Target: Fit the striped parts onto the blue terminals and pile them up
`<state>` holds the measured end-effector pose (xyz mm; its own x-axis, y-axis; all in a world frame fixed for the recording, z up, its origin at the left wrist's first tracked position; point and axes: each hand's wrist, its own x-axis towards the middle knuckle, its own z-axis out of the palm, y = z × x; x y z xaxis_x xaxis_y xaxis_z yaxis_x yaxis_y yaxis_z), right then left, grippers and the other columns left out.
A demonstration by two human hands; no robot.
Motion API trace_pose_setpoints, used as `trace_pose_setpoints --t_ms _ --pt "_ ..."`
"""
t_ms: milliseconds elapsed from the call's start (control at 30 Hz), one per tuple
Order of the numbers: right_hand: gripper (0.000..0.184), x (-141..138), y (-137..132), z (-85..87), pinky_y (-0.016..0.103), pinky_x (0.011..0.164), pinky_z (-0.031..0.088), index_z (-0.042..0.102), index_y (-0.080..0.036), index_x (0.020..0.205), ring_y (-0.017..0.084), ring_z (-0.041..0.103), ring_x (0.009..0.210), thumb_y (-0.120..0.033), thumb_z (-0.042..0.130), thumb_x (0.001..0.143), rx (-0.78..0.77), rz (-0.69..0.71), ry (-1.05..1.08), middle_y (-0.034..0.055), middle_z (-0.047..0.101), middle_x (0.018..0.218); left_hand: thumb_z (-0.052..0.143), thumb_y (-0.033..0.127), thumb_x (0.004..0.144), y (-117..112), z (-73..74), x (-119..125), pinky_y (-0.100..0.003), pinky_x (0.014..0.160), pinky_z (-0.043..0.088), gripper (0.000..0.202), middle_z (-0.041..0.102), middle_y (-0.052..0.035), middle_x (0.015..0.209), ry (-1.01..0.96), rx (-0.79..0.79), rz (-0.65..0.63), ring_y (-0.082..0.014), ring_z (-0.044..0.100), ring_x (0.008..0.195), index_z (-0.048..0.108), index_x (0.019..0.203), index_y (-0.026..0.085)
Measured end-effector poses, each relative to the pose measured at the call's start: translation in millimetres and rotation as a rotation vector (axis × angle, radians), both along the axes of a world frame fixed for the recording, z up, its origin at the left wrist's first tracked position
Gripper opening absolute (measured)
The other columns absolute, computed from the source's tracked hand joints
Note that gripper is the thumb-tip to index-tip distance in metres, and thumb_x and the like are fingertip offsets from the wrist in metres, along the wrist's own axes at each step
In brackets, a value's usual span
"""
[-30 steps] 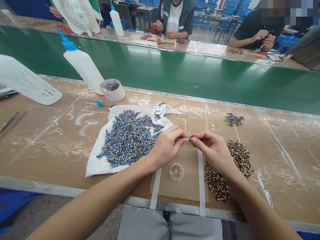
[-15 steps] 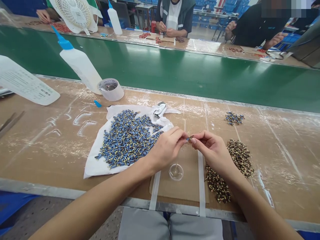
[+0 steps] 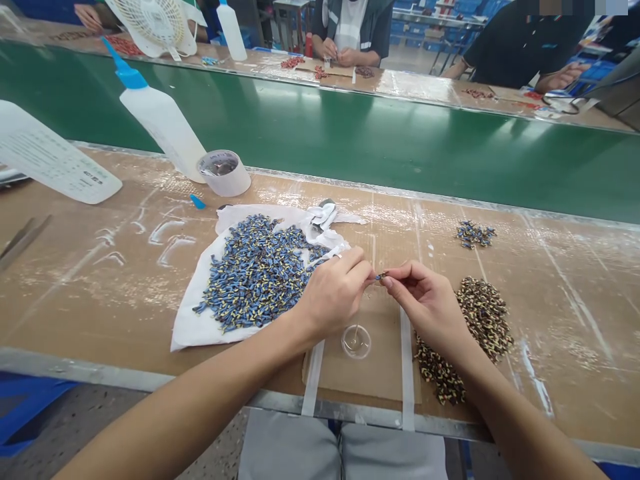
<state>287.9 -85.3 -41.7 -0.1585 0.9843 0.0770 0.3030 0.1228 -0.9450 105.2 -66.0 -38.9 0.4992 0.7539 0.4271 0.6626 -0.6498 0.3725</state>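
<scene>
My left hand (image 3: 334,293) and my right hand (image 3: 426,301) meet fingertip to fingertip above a taped cardboard pad (image 3: 373,370), both pinched on one tiny blue and dark part (image 3: 381,276). Left of my hands, a heap of small blue parts (image 3: 257,270) lies on a white cloth (image 3: 193,327). To the right lies a heap of dark speckled parts (image 3: 485,313). A small clear dish (image 3: 356,341) sits on the pad below my hands.
A white squeeze bottle with blue nozzle (image 3: 160,120), a tape roll (image 3: 224,173) and a printed sheet (image 3: 47,157) stand at the back left. A few blue parts (image 3: 474,234) lie far right. A green conveyor belt (image 3: 380,143) runs behind; other people work across it.
My hands stay pinched together on the small part; only the fingers shift slightly. The view has tilted a little.
</scene>
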Motion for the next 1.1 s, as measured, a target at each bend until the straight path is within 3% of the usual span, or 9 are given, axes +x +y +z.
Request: trace_pose_setpoints --t_ms 200,467,767,1100 --pt "0.010 0.7 -0.6 -0.9 0.033 0.071 0.048 0.063 -0.018 0.086 0.019 0.062 0.077 -0.026 0.059 0.090 0.047 0.036 -0.089 0.0054 0.068 0.083 0.044 0.013 0.093 -2.1 1.2 1.5 -0.030 0.060 0.037 0.020 0.053 -0.0045 0.079 0.054 -0.014 -0.022 -0.0168 0.050 0.070 0.057 0.078 0.014" --pt "0.009 4.5 2.4 -4.4 0.032 0.067 0.046 0.058 -0.020 0.082 0.018 0.059 0.074 -0.024 0.059 0.090 -0.021 0.114 -0.046 0.0041 0.064 0.080 0.048 0.005 0.086 -2.2 6.4 0.1 -0.028 0.061 0.037 0.014 0.052 -0.0019 0.078 -0.112 -0.203 -0.089 -0.0148 0.049 0.070 0.054 0.078 0.015" --pt "0.011 -1.9 -1.8 -5.2 0.030 0.063 0.044 0.056 -0.021 0.080 0.016 0.054 0.069 -0.025 0.059 0.089 0.004 0.099 0.078 0.0011 0.057 0.073 0.053 -0.001 0.078 -2.0 7.2 0.6 -0.027 0.060 0.035 0.018 0.051 0.0008 0.071 -0.277 -0.328 -0.065 -0.0143 0.049 0.069 0.052 0.073 0.016" --pt "0.008 2.4 -1.8 -1.4 0.031 0.063 0.046 0.058 -0.021 0.082 0.017 0.057 0.069 -0.023 0.057 0.090 0.026 0.091 -0.082 0.0025 0.061 0.075 0.052 0.003 0.084 0.4 8.9 -0.6 -0.027 0.063 0.037 0.015 0.051 -0.0002 0.074 -0.202 -0.297 -0.101 -0.0146 0.049 0.071 0.054 0.076 0.016"
